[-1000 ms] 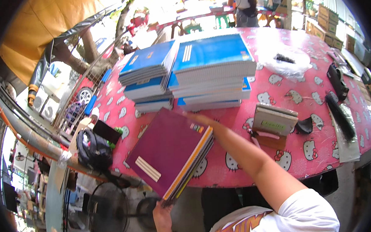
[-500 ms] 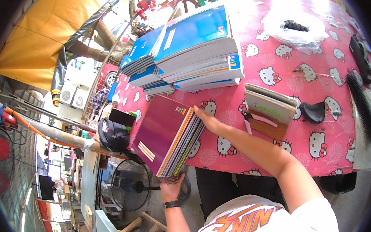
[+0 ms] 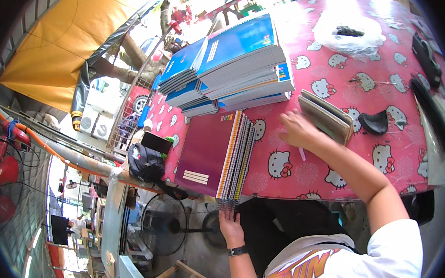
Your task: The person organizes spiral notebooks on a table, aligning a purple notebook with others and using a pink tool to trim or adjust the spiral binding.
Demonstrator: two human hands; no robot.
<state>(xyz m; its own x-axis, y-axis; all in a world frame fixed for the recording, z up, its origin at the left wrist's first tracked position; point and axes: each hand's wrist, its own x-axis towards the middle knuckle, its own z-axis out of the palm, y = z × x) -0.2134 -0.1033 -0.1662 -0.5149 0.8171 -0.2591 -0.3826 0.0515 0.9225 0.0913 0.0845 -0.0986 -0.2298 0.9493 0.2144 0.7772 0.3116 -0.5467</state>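
Purple-topped notebooks (image 3: 207, 152) just beyond our left hand (image 3: 231, 231)

Our stack rests on the pink counter (image 3: 258, 186), its long axis running away from us, far end leaning right, coiled edges facing right. Left of it sits a black bag (image 3: 146, 164), contents hidden; far beyond our right hand (image 3: 299, 129) lies crumpled clear plastic (image 3: 326, 37) around something dark. Our left fingers meet the stack's near end; we cannot tell whether they grip. Our right hand, loosely open, is free of the stack, beside a grey book (image 3: 327, 115).
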